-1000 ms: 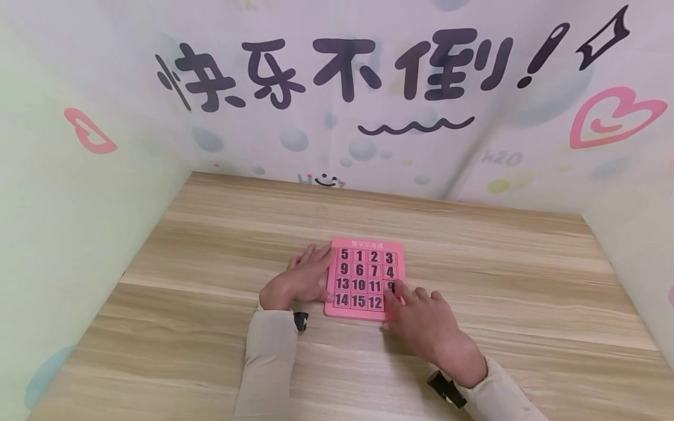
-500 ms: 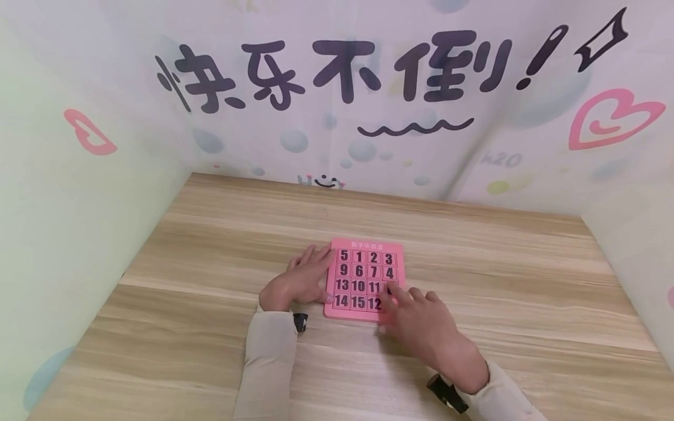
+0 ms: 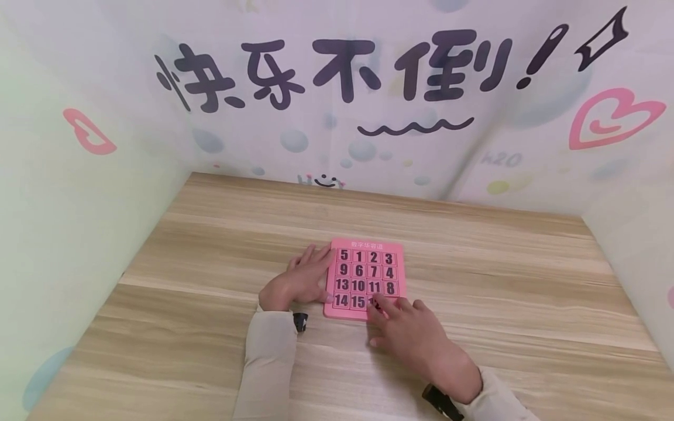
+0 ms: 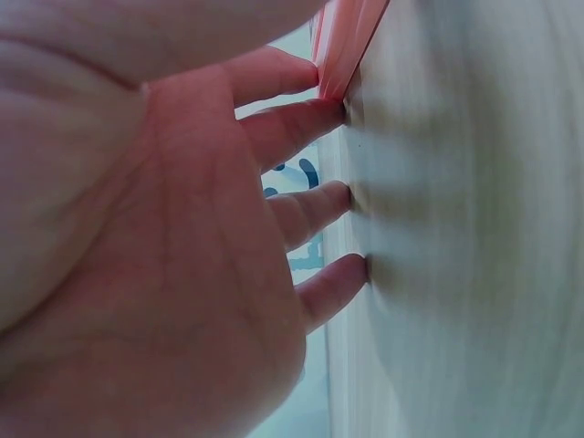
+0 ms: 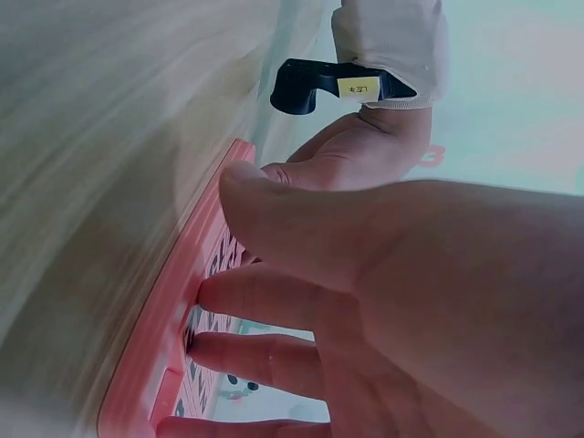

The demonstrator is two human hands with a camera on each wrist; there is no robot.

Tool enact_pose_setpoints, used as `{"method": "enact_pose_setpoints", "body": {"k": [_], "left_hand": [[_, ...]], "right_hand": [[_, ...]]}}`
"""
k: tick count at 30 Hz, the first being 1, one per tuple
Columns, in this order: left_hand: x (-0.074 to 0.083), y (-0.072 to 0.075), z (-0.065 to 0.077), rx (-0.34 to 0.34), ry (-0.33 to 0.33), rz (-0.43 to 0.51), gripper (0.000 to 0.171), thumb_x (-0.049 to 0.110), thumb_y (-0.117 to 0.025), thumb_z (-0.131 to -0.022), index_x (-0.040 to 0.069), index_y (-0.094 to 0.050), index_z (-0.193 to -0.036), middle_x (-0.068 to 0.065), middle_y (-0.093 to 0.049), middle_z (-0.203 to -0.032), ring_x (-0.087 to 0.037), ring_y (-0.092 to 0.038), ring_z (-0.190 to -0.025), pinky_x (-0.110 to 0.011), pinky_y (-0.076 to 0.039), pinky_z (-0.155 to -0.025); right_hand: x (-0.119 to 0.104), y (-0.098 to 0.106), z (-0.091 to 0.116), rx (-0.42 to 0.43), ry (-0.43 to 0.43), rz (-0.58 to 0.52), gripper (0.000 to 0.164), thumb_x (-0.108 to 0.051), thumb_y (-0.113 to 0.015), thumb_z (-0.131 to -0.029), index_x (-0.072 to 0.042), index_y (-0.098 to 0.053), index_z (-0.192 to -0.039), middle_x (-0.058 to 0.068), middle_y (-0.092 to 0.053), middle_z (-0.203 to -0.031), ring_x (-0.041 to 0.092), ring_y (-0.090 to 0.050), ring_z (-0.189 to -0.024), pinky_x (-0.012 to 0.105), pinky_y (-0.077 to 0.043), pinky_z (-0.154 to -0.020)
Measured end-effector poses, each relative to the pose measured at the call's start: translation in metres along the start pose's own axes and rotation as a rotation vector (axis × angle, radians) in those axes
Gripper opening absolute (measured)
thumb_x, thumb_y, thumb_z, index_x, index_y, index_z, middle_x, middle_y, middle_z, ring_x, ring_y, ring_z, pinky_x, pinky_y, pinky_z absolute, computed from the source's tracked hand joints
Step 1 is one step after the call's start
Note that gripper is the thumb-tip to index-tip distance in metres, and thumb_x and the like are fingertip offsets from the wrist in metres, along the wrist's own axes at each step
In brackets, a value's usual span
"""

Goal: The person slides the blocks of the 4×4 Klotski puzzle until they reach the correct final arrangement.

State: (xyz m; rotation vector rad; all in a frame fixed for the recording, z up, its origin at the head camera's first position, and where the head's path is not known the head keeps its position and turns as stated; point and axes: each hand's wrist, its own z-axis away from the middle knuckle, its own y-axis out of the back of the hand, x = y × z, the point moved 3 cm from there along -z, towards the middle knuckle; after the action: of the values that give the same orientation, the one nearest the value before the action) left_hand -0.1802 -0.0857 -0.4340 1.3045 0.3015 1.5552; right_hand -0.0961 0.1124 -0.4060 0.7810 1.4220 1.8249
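A pink sliding number puzzle [image 3: 367,244] with black digits lies flat on the table. My left hand [image 3: 300,282] rests along its left side, fingers spread. In the left wrist view two fingertips meet the pink edge [image 4: 342,46], and the other two touch the wood. My right hand [image 3: 418,333] comes in from the lower right, fingertips on the bottom row over the 12 tile, which they partly cover. Above that, the 8 tile [image 3: 390,288] shows fully. In the right wrist view the fingertips [image 5: 210,292] touch the tiles, the thumb held off beside the near edge.
The wood-grain table [image 3: 253,216] surrounds the puzzle on all sides. Behind it stands a white printed backdrop [image 3: 337,152] with large black characters, and pale walls flank the table. A black camera mount [image 5: 319,78] is strapped at the left wrist.
My right hand has slid left and slightly down, from the right column to the 12 tile, uncovering the 8. The left hand and the puzzle frame have stayed put.
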Motion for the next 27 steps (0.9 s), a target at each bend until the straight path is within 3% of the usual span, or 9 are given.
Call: {"method": "enact_pose_setpoints", "body": {"k": [27], "left_hand": [[0.000, 0.000, 0.000, 0.009, 0.003, -0.001, 0.101, 0.016, -0.079, -0.081, 0.011, -0.016, -0.160, -0.006, -0.006, -0.168, -0.034, 0.005, -0.154, -0.056, -0.004, -0.122]], "right_hand": [[0.011, 0.005, 0.008, -0.099, -0.073, -0.064, 0.057, -0.047, -0.061, -0.094, -0.018, -0.056, -0.142, 0.005, -0.048, -0.152, 0.035, -0.053, -0.129, 0.060, -0.040, -0.107]]}}
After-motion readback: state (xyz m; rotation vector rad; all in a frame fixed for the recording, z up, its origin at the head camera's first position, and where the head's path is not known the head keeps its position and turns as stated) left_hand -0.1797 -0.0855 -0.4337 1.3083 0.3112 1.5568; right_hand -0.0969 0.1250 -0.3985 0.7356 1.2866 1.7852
